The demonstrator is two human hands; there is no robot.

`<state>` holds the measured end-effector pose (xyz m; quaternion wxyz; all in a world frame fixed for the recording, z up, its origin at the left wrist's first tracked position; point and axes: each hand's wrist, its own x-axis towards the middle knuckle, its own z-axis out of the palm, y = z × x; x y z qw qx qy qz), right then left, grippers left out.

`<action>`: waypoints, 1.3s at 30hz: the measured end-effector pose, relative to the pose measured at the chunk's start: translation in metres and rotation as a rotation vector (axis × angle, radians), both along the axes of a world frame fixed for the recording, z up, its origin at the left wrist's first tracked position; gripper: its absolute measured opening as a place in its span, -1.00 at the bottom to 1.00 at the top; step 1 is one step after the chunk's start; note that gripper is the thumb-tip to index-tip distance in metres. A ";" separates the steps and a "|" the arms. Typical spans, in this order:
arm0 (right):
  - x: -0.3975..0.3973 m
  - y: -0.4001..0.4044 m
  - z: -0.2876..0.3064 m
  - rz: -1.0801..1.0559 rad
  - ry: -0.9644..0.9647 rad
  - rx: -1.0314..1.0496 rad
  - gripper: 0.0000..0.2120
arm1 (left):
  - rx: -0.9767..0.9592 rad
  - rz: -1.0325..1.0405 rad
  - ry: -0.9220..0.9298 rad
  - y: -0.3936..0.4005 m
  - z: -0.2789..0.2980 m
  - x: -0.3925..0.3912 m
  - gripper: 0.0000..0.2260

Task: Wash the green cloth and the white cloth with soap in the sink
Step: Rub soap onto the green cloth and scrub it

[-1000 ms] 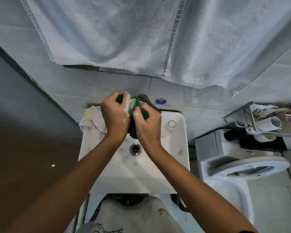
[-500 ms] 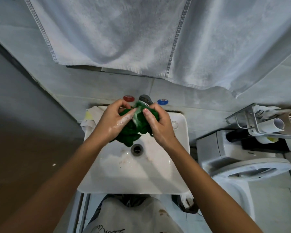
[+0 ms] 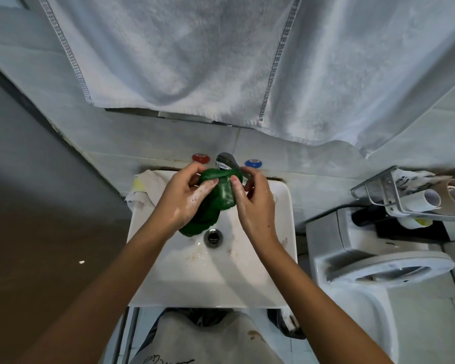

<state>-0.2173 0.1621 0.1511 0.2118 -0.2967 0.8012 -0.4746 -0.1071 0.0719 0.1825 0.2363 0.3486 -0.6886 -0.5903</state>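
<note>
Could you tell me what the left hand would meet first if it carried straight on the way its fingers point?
Probably the tap: the left hand grips the green cloth just before it, though depth is unclear.

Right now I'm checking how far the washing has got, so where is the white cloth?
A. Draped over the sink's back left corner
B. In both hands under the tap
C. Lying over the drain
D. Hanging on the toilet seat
A: the white cloth lies over the back left corner of the sink, untouched, while the left hand and right hand hold the green cloth by the tap.
</note>
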 end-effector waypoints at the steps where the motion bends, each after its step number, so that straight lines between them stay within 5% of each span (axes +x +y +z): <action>1: 0.003 0.000 0.001 -0.006 -0.100 -0.025 -0.73 | 0.007 0.011 0.002 0.002 0.001 -0.001 -0.86; 4: 0.011 0.002 0.004 0.074 -0.338 -0.101 -0.87 | 0.001 -0.009 -0.016 0.004 0.001 -0.001 -0.88; 9: 0.005 0.003 0.003 0.043 -0.370 -0.188 -0.79 | -0.027 -0.066 0.063 0.002 0.003 0.005 -0.84; 19: -0.036 0.019 0.002 -0.179 -0.180 -0.234 -0.81 | -0.141 0.174 0.131 -0.039 0.009 0.043 -0.87; 22: -0.043 0.021 0.004 -0.119 -0.057 -0.246 -0.88 | -0.086 0.163 0.190 -0.045 0.012 0.049 -0.98; 25: -0.040 0.019 0.012 0.010 -0.164 -0.286 -0.83 | 0.038 0.097 0.253 -0.043 0.012 0.046 -0.90; 31: -0.029 0.009 0.026 0.167 -0.228 -0.292 -0.90 | -0.097 0.059 0.175 -0.034 0.005 0.036 -0.72; 39: -0.042 0.019 0.029 0.483 -0.084 0.099 -0.01 | 0.000 -0.128 0.036 -0.029 -0.003 0.042 -0.25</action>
